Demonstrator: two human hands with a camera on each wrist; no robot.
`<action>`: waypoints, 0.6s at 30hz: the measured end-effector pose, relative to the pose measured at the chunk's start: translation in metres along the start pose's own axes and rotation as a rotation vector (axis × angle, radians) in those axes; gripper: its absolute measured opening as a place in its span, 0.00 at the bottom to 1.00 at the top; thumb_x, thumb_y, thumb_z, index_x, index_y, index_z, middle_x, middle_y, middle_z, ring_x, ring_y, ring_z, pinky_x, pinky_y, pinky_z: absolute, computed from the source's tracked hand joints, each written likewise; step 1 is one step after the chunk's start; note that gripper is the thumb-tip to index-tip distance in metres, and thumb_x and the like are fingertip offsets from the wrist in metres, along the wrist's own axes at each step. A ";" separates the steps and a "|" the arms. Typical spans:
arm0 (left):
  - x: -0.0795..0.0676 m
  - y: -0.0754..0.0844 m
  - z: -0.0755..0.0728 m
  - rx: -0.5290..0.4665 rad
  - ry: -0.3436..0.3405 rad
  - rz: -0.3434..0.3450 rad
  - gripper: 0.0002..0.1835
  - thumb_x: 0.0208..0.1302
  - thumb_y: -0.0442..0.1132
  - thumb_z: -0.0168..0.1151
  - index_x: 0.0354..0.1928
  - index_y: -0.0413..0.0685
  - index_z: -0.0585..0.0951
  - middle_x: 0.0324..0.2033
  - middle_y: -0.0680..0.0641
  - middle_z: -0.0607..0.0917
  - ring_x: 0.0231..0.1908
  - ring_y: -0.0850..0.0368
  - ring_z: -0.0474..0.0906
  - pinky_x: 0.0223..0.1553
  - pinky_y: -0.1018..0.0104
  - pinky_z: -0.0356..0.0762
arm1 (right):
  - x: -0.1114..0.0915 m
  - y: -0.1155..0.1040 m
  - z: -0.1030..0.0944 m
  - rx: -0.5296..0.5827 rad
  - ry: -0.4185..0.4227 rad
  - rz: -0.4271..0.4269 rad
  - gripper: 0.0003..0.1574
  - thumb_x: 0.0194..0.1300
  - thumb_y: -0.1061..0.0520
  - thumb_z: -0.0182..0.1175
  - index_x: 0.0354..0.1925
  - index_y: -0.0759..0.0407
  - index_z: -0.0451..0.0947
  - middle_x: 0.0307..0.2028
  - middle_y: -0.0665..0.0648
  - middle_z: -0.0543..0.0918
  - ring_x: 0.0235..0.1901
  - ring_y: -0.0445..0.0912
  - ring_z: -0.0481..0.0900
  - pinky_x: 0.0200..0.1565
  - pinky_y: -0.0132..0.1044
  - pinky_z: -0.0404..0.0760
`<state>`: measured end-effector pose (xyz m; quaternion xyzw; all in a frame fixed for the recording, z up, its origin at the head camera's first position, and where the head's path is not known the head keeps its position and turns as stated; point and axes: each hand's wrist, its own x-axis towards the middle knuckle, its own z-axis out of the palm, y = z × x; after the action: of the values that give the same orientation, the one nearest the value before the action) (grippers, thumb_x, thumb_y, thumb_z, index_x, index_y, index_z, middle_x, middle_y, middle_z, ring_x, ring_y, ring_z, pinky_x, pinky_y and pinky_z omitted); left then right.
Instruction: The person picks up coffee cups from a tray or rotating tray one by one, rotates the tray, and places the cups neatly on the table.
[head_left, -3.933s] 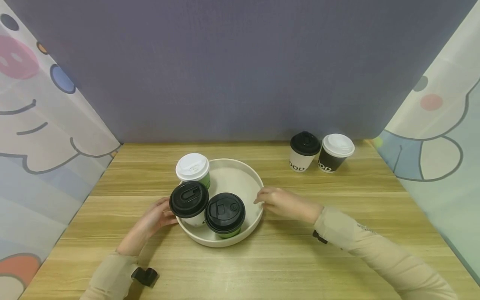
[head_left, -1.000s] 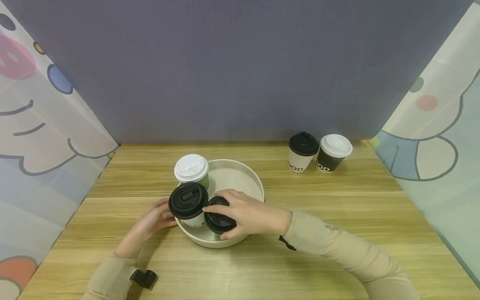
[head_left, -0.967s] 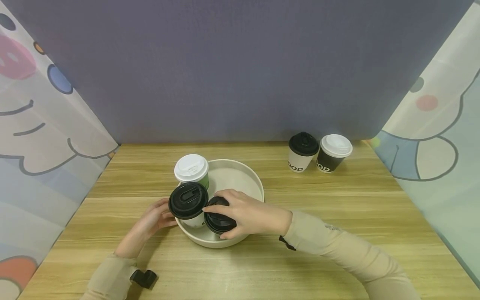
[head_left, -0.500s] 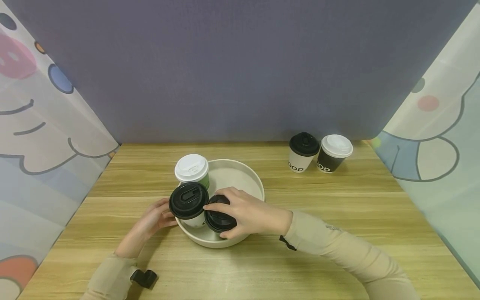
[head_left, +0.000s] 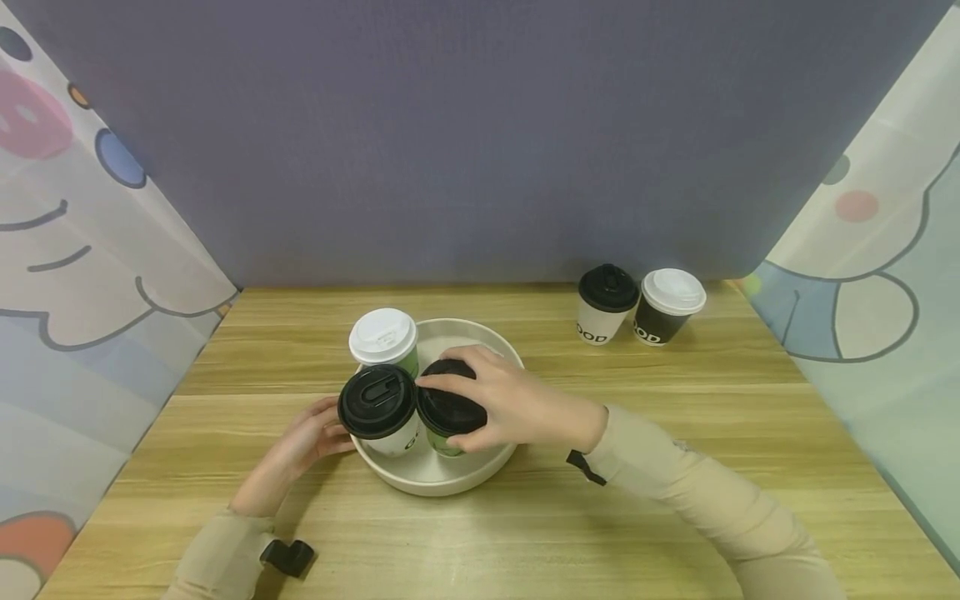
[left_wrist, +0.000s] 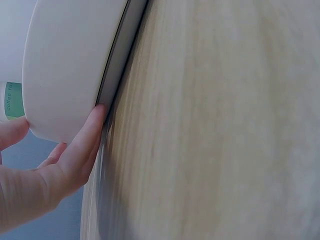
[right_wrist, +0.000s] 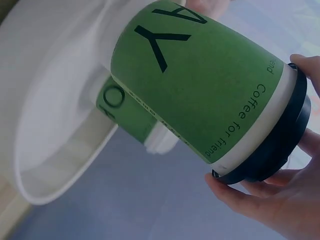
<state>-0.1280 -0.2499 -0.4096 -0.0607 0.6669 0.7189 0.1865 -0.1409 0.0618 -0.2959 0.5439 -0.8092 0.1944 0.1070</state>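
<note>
Three lidded paper cups share a cream, round, shallow tray (head_left: pixel 427 485), which sits left of the middle of the wood-grained bench (head_left: pixel 525 533). From where I stand, the cup being worked on is the green paper cup with a black plastic lid (head_left: pixel 450 410), inside the tray toward its front edge. The person's right hand (head_left: pixel 510 400) has it from above, fingers and thumb spread wide and curled round the lid's edge. Whether its base touches the tray floor I can't tell.

The left hand (head_left: pixel 311 433) is at the tray's left edge, partly open, thumb at the rim and fingers along the bottom of the outer wall, holding the tray.

Close by the green cup, toward the tray's left edge, is a white paper cup with a black plastic lid (head_left: pixel 377 404); a green paper cup with a white plastic lid (head_left: pixel 384 337) stands at the back left edge. Near the bench's back right corner are a white paper cup with a black lid (head_left: pixel 607 304) and a black paper cup with a white lid (head_left: pixel 669 307).

I'd judge the step in hand to be shifting or placing the held cup; the next move calls for keeping it upright and off its neighbours, with the tray steady.
</note>
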 end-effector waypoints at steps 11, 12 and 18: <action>-0.001 0.000 0.000 0.012 -0.006 0.003 0.24 0.69 0.38 0.40 0.58 0.27 0.52 0.35 0.54 0.76 0.36 0.60 0.77 0.43 0.59 0.78 | -0.001 0.017 -0.030 0.049 0.035 0.076 0.39 0.49 0.45 0.64 0.59 0.50 0.64 0.56 0.63 0.62 0.56 0.53 0.60 0.54 0.47 0.69; -0.001 0.000 0.000 0.011 -0.007 0.003 0.24 0.69 0.38 0.40 0.58 0.27 0.52 0.35 0.54 0.76 0.36 0.60 0.77 0.43 0.59 0.78 | 0.000 0.019 -0.033 0.047 0.040 0.081 0.39 0.49 0.45 0.64 0.59 0.51 0.64 0.56 0.63 0.62 0.56 0.53 0.60 0.53 0.46 0.70; -0.001 0.000 0.000 0.003 -0.007 0.004 0.25 0.68 0.38 0.41 0.59 0.26 0.51 0.35 0.54 0.76 0.36 0.60 0.77 0.43 0.59 0.77 | -0.001 0.037 -0.045 0.019 0.094 0.103 0.39 0.47 0.47 0.65 0.57 0.52 0.66 0.54 0.64 0.64 0.54 0.54 0.61 0.51 0.48 0.71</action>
<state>-0.1274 -0.2501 -0.4089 -0.0566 0.6676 0.7183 0.1874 -0.1761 0.0939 -0.2631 0.4928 -0.8284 0.2326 0.1299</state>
